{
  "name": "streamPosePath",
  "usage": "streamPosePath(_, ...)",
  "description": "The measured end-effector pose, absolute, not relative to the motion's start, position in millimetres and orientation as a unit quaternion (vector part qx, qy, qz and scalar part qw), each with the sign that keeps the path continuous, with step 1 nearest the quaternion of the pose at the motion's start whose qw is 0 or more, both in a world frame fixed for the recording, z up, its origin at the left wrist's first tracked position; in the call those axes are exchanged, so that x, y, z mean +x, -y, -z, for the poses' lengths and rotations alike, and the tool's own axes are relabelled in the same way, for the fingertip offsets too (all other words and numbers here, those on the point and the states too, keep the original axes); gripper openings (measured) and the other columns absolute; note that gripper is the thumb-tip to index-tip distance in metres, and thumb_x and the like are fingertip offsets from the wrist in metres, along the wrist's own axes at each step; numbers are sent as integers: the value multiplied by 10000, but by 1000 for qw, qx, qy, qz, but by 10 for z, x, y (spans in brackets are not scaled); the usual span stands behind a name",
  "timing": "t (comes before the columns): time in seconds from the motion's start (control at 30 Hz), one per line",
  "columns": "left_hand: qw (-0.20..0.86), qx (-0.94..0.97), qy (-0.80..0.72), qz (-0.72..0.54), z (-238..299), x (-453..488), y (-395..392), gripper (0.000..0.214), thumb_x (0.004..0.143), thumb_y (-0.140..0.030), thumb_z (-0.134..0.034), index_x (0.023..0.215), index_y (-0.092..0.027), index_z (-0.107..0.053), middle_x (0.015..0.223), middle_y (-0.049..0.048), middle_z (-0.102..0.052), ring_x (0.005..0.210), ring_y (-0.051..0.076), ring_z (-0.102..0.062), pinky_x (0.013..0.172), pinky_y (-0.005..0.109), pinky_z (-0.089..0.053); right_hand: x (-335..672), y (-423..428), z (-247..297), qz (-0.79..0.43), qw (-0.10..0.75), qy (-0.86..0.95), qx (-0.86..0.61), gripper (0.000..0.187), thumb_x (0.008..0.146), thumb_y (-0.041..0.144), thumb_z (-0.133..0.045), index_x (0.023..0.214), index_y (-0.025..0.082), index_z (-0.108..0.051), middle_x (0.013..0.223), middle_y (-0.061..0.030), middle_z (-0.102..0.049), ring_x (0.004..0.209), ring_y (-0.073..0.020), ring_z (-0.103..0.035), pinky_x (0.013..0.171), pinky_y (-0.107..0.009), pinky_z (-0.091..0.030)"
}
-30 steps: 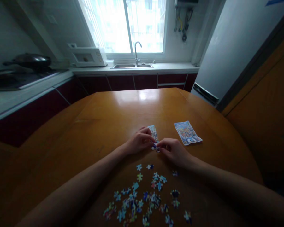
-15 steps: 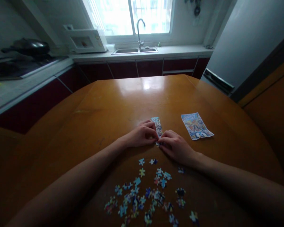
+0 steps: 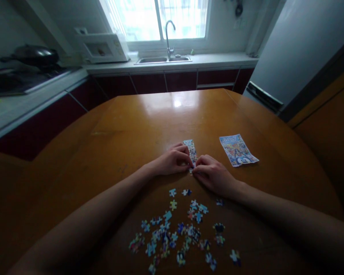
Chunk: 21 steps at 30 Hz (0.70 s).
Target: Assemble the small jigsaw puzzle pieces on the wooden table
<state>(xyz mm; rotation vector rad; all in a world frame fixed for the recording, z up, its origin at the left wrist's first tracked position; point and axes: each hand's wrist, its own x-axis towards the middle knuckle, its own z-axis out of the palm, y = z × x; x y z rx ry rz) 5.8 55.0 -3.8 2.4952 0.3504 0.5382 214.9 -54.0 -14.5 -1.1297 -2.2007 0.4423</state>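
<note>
A narrow strip of joined puzzle pieces [image 3: 191, 149] lies on the wooden table [image 3: 149, 126] in front of me. My left hand [image 3: 173, 161] rests curled against the strip's left side, fingertips pressed on its near end. My right hand [image 3: 212, 174] meets it from the right, fingers pinched at the same spot on a small piece that is mostly hidden. Several loose coloured puzzle pieces [image 3: 180, 229] are scattered on the table between my forearms.
A printed reference picture [image 3: 237, 149] lies on the table right of my hands. Behind the table runs a counter with a sink and tap [image 3: 167, 46], a white microwave [image 3: 101, 47] and a wok [image 3: 31, 57] on the stove. A grey fridge [image 3: 292, 49] stands at the right.
My hands have closed together at the strip's near end; a second ago they held pieces slightly apart, just below it. The view tilted down a little.
</note>
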Motion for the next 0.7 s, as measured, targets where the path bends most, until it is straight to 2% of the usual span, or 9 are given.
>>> streamPosePath(0.2, 270, 934, -134, -191, 55, 52, -556, 129, 913, -302, -666, 894, -229, -771, 891, 44, -614, 939, 194, -532, 894, 336, -438, 2147, 549, 129, -165, 300, 840, -422, 148, 927, 131, -566, 915, 202, -695, 994, -77, -611, 980, -215, -552, 863, -370, -486)
streamPosePath(0.33, 273, 934, -133, -189, 29, 48, -554, 129, 914, -303, -659, 910, -226, -763, 912, 45, -599, 955, 198, -524, 908, 340, -429, 2158, 539, 137, -211, 363, 800, -428, 188, 896, 64, -550, 938, 198, -676, 1003, -66, -617, 955, -195, -575, 862, -357, -490)
streamPosePath(0.43, 296, 928, -129, -187, -17, 30, -552, 147, 926, -276, -628, 972, -227, -759, 939, 50, -591, 981, 203, -513, 940, 350, -423, 2186, 526, 155, -225, 404, 762, -453, 221, 864, 22, -534, 861, 198, -667, 948, -53, -612, 904, -187, -582, 823, -353, -492)
streamPosePath(0.57, 325, 919, -115, -189, -70, -2, -553, 199, 920, -210, -564, 924, -226, -762, 927, 52, -562, 965, 210, -493, 924, 361, -426, 2206, 520, 191, -214, 401, 767, -454, 231, 852, 29, -550, 799, 205, -690, 937, -53, -616, 913, -199, -580, 821, -370, -489)
streamPosePath(0.7, 315, 929, -95, -171, -73, -15, -553, 221, 925, -219, -577, 953, -278, -788, 893, 40, -527, 922, 200, -478, 906, 366, -419, 2196, 524, 203, -204, 391, 782, -441, 216, 857, 44, -586, 813, 212, -716, 954, -53, -616, 918, -195, -576, 825, -365, -483)
